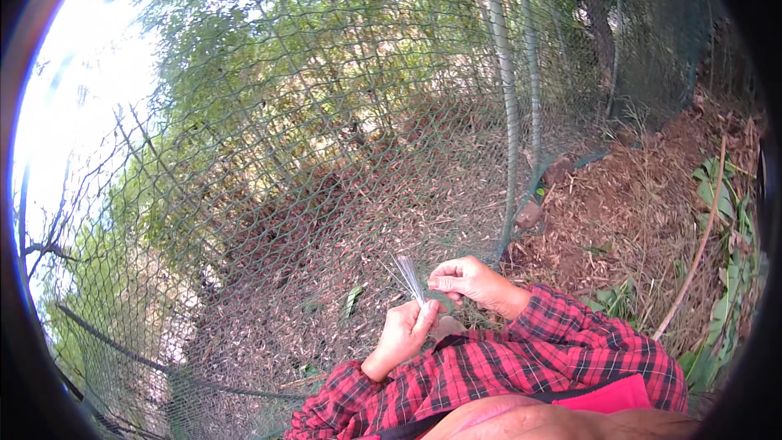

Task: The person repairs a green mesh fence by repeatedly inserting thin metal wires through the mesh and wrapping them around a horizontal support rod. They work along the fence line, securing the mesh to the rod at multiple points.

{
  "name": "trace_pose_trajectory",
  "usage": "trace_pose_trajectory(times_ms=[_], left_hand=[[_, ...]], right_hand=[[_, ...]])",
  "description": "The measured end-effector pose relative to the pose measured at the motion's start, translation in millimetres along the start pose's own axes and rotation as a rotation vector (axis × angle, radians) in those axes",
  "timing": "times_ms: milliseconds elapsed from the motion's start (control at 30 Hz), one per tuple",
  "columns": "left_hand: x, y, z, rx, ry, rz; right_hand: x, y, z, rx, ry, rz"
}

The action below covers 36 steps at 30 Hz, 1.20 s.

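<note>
My left hand (402, 331) is closed around a bundle of thin silvery wires (410, 279), whose loose ends fan out upward past my thumb. Just right of it, my right hand (474, 283) has its thumb and fingers pinched together. A small dark green piece (443, 301), like cord or bunched netting, shows between the two hands. Whatever the right fingertips grip is too small to make out. Both hands are held close together in front of my body, with green mesh netting (326, 155) beyond them.
Pale ringed poles (507, 90) stand along the netting. A dark cable (147, 357) crosses it at the lower left. Dry leaves and reddish soil (619, 204) cover the ground at right, with a long stick (699, 253), stones (528, 215) and green leaves (727, 310).
</note>
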<state>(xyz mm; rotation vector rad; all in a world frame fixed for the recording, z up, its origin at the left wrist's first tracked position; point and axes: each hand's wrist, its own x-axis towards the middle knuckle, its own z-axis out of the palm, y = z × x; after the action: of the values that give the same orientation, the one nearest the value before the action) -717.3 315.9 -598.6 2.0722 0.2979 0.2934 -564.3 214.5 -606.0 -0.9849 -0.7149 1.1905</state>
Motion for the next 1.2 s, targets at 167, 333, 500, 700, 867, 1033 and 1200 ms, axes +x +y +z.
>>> trace_pose_trajectory(times_ms=[167,333,500,700,867,1033,1200], left_hand=[[7,5,5,0.479,0.057,0.341],[9,11,9,0.580,0.049,0.392],[12,5,3,0.585,0.183,0.407],[11,-2,-6,0.475,0.132,0.297],[5,-9,-2,0.595,0.062,0.288],[-12,-24,15,0.539,0.107,0.229],[-34,-39,27,0.324,0.096,0.037]], right_hand=[[-1,-1,-4,-0.123,-0.051,0.098],[-5,-1,-10,-0.095,-0.063,0.114],[0,7,-20,-0.138,0.011,-0.014],[11,17,-15,0.093,0.071,0.115],[9,21,-10,-0.044,0.000,0.157],[9,40,-12,-0.008,-0.025,0.329],[7,66,-15,0.063,-0.080,0.449]])
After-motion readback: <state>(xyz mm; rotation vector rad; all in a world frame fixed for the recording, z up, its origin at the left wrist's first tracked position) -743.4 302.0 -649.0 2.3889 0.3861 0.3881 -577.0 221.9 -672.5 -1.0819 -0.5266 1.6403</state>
